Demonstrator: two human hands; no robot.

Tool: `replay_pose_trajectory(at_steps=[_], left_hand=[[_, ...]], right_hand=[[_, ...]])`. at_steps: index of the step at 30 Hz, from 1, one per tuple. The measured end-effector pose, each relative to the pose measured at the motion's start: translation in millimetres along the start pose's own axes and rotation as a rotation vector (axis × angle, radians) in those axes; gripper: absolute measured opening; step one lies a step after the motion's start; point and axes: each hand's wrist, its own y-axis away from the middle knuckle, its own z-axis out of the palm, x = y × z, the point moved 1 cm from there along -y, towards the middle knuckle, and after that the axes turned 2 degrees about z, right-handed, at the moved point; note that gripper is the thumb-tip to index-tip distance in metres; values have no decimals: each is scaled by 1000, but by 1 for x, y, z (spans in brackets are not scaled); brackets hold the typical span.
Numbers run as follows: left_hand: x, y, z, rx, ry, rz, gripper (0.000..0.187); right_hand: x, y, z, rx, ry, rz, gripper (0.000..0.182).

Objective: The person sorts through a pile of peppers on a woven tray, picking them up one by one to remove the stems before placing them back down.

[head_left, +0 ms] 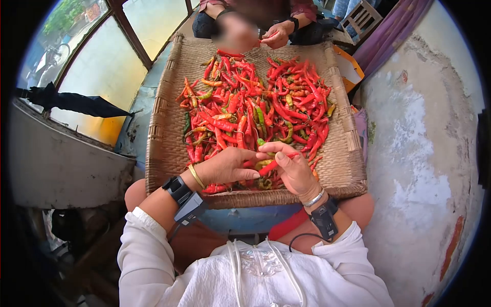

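Note:
A flat woven tray [163,148] rests on my knees, heaped with red chillies [245,97] and a few green and orange ones. My left hand [227,166] and my right hand [291,166] meet at the tray's near edge. Both pinch one red chilli [270,167] between them, my right fingers at its green stem end. Each wrist carries a black strapped device and a bangle. Across the tray, another person's hand [279,35] holds a chilli at the far edge.
An orange-rimmed container [353,64] stands off the tray's far right corner. A worn concrete floor [424,153] spreads to the right. A low wall and windows [97,66] close off the left side, with a folded dark umbrella [76,102] lying there.

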Motion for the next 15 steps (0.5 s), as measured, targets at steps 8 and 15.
replay_pose_trajectory(at_steps=[8,15], left_hand=[[-14,1,-18,-43,-630,153,26],[-12,-1,-19,362,-629,390,28]], right_hand=[[3,-6,-5,268,-2,-68,43],[0,-7,-4,69,-296,-25,22]])
